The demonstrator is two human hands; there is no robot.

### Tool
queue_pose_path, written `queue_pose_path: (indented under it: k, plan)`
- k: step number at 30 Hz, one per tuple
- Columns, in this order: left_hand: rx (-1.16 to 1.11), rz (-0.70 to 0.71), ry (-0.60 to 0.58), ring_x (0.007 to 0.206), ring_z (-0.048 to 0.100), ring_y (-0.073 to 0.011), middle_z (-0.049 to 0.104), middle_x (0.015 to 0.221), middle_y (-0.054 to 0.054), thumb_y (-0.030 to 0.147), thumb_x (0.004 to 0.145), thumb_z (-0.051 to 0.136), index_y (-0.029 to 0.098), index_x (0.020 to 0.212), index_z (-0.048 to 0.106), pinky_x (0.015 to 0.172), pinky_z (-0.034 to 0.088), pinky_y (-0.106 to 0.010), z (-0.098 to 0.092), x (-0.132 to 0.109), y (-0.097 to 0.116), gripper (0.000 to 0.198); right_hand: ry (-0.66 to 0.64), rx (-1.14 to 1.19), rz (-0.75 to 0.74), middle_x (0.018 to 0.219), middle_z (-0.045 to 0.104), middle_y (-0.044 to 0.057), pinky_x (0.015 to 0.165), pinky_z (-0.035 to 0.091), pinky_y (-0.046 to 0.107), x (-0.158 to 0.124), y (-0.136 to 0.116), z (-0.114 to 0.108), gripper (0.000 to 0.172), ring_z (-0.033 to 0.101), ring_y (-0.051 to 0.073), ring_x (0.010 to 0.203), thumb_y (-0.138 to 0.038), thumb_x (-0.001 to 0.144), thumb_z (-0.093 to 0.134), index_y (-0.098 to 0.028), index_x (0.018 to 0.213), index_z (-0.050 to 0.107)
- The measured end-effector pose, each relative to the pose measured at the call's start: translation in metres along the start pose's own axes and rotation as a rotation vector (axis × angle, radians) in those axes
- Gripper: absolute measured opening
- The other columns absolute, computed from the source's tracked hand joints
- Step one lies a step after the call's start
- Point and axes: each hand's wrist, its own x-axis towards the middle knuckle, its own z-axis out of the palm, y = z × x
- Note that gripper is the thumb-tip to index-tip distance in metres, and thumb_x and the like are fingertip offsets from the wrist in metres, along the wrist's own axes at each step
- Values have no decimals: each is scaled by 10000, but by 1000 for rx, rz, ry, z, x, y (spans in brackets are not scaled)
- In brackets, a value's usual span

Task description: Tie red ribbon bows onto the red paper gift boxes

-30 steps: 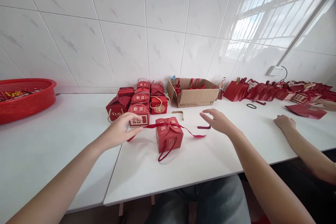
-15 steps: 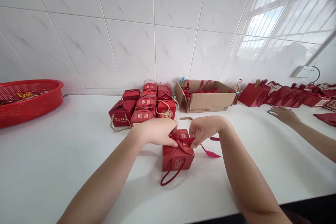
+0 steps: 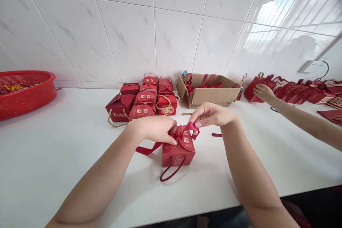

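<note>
A small red gift box (image 3: 178, 149) with a red cord handle stands on the white table (image 3: 53, 156) in front of me. A red ribbon (image 3: 146, 148) runs over its top and trails off to the left. My left hand (image 3: 155, 129) is closed, pressing the ribbon against the box's top flaps. My right hand (image 3: 211, 114) pinches a loop of the same ribbon just above the box's right side.
Several finished red boxes (image 3: 144, 100) cluster behind, beside an open cardboard carton (image 3: 211, 94) with ribbons. A red basket (image 3: 25, 92) sits far left. Another person's hand (image 3: 263, 92) reaches to flat red boxes (image 3: 294, 92) at the right.
My hands came together on the box and took up the ribbon; the right hand has now raised a loop of it. The other person's hand moved back toward the flat boxes.
</note>
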Motion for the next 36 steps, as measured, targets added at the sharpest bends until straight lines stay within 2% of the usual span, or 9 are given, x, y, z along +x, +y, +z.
queue_pose_path:
  k: [4, 8, 13, 19, 24, 27, 29, 32, 36]
  plan:
    - [15, 21, 49, 602, 581, -207, 649, 775, -43, 556, 685, 571, 228, 773, 545, 465, 334, -270, 0, -4, -2, 341, 161, 92, -35, 791, 683, 24, 740, 490, 283, -2, 12, 16, 188, 617, 118, 724, -234, 804, 655, -150, 965, 700]
    - [4, 112, 257, 582, 557, -191, 627, 748, -42, 621, 700, 544, 221, 769, 547, 461, 301, -268, 0, -9, 2, 405, 306, 155, -71, 803, 666, 19, 718, 472, 280, -5, 31, 32, 228, 601, 115, 720, -273, 827, 637, -176, 1031, 666]
    - [18, 186, 455, 500, 442, -140, 515, 596, -16, 340, 820, 406, 195, 582, 398, 456, 241, -276, 2, -10, 9, 279, 441, 173, -124, 719, 649, 2, 590, 416, 222, -5, 46, 43, 129, 549, 91, 630, -299, 822, 650, -186, 881, 633]
    - [65, 225, 575, 518, 427, -140, 504, 589, -14, 239, 782, 420, 187, 571, 341, 469, 223, -280, 1, -10, 12, 231, 506, 141, -89, 717, 648, 12, 700, 480, 295, -2, 44, 58, 338, 597, 140, 694, -334, 802, 660, -200, 1110, 621]
    - [109, 243, 602, 527, 444, -145, 519, 578, -15, 243, 794, 404, 184, 563, 345, 485, 245, -280, 1, -9, 11, 246, 650, 41, -8, 701, 646, 29, 607, 452, 271, 8, 43, 73, 240, 571, 135, 629, -388, 787, 645, -170, 851, 722]
    - [65, 214, 563, 548, 486, -151, 576, 647, -14, 297, 810, 411, 201, 614, 451, 489, 272, -269, 0, -11, 6, 222, 793, -17, -17, 782, 665, 43, 619, 456, 272, 13, 46, 77, 234, 587, 149, 684, -393, 767, 660, -179, 834, 729]
    - [16, 174, 460, 582, 532, -164, 624, 743, -16, 362, 791, 466, 230, 738, 545, 485, 293, -259, -1, -13, 1, 163, 826, -19, -45, 851, 670, 48, 643, 465, 273, 14, 49, 79, 222, 599, 158, 734, -389, 763, 662, -186, 831, 722]
    - [19, 73, 261, 617, 572, -190, 652, 829, -38, 444, 720, 565, 238, 831, 590, 479, 318, -258, -2, -13, -6, 236, 788, 100, -12, 820, 675, 44, 628, 471, 273, 13, 50, 80, 237, 610, 154, 698, -397, 771, 655, -186, 867, 702]
    - [54, 14, 116, 630, 581, -204, 657, 813, -50, 421, 696, 578, 220, 737, 595, 490, 340, -267, -1, -7, -10, 205, 746, 180, -10, 796, 680, 29, 602, 464, 247, 10, 49, 81, 238, 607, 135, 665, -397, 772, 657, -187, 880, 685]
